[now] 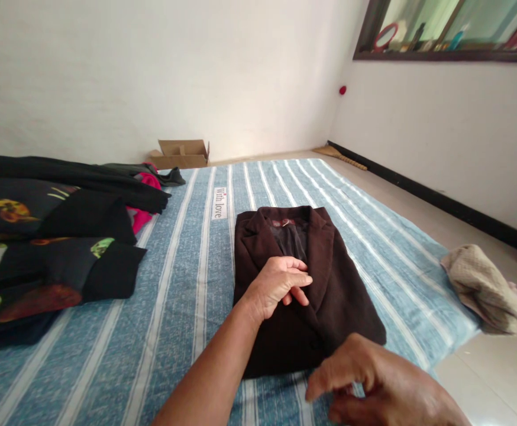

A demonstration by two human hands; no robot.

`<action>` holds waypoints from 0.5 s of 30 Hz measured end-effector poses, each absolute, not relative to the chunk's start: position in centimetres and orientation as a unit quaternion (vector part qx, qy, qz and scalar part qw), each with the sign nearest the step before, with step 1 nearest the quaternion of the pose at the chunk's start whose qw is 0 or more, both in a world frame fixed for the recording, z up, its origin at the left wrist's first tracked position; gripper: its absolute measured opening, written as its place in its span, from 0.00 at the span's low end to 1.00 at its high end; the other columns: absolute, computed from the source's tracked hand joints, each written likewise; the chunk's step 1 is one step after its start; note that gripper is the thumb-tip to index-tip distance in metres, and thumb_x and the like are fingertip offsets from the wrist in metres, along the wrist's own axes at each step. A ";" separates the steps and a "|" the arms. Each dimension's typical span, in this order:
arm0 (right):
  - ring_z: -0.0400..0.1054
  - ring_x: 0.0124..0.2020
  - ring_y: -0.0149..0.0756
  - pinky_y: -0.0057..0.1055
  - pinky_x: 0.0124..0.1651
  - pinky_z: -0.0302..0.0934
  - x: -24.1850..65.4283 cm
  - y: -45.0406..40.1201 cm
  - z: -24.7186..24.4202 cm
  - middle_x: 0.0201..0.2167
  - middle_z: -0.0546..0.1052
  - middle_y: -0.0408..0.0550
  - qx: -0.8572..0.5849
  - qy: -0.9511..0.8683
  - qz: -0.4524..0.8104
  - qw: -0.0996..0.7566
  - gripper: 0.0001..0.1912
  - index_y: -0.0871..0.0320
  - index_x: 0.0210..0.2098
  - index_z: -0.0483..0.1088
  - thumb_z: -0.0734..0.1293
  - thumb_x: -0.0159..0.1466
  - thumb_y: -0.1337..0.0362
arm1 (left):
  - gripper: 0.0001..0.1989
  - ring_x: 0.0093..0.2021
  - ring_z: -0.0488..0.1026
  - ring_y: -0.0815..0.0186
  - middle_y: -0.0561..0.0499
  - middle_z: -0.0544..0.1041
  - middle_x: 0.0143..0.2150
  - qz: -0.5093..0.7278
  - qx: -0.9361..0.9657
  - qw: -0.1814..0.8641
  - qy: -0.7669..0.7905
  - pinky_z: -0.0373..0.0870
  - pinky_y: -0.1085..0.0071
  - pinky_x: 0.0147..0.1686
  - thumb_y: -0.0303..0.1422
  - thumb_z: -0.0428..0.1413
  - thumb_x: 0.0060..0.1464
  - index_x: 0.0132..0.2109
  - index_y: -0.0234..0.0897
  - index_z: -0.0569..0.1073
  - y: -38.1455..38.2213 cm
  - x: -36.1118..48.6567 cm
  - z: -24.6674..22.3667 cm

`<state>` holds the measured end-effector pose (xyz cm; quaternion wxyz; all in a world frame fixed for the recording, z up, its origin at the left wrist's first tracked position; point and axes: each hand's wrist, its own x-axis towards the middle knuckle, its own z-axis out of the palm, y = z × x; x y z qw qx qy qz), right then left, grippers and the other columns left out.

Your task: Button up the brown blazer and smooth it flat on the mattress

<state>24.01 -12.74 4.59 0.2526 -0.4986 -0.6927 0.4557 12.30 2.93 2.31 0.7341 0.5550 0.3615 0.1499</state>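
Dark brown jacket (303, 284) folded into a compact rectangle on the striped bedsheet (187, 284); we judge the folding nearly done.

Our left hand (276, 287) rests on the jacket's front, its fingers (296, 278) loosely curled and gripping nothing; our right hand (374, 384) hovers at the near hem, fingers half bent, empty; the lapels lie flat; patterned black clothes (49, 236) heaped to the left look unfolded; a beige cloth (484, 290) lies on the floor.
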 end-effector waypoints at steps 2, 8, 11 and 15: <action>0.60 0.20 0.24 0.19 0.23 0.54 24.4 -11.8 4.8 0.21 0.69 0.40 -0.545 -0.648 0.447 0.290 0.09 0.60 0.32 0.73 0.62 0.60 0.65 | 0.16 0.17 0.71 0.72 0.48 0.76 0.29 0.168 0.536 0.742 0.366 0.50 0.80 0.11 0.25 0.58 0.43 0.42 0.27 0.69 3.0 12.5 2.5; 0.64 0.23 0.29 0.24 0.27 0.56 26.3 -8.2 2.9 0.23 0.72 0.44 -0.712 -0.556 0.175 0.391 0.15 0.60 0.29 0.72 0.58 0.63 0.60 | 0.17 0.19 0.72 0.70 0.50 0.74 0.24 0.200 0.479 0.749 0.411 0.53 0.80 0.13 0.23 0.57 0.45 0.45 0.25 0.67 2.6 13.8 3.1; 0.67 0.24 0.31 0.24 0.28 0.55 26.7 -7.1 1.9 0.23 0.74 0.45 -0.731 -0.582 0.103 0.340 0.15 0.59 0.31 0.73 0.57 0.63 0.62 | 0.15 0.17 0.71 0.70 0.52 0.73 0.21 0.200 0.485 0.735 0.430 0.53 0.80 0.12 0.22 0.56 0.46 0.43 0.26 0.67 2.4 14.3 3.0; 0.68 0.23 0.29 0.24 0.27 0.50 26.5 -6.4 1.6 0.21 0.74 0.44 -0.752 -0.607 0.051 0.252 0.15 0.57 0.30 0.72 0.55 0.64 0.65 | 0.14 0.15 0.70 0.70 0.53 0.72 0.19 0.209 0.504 0.717 0.433 0.52 0.80 0.11 0.22 0.55 0.46 0.42 0.26 0.68 2.1 14.5 2.7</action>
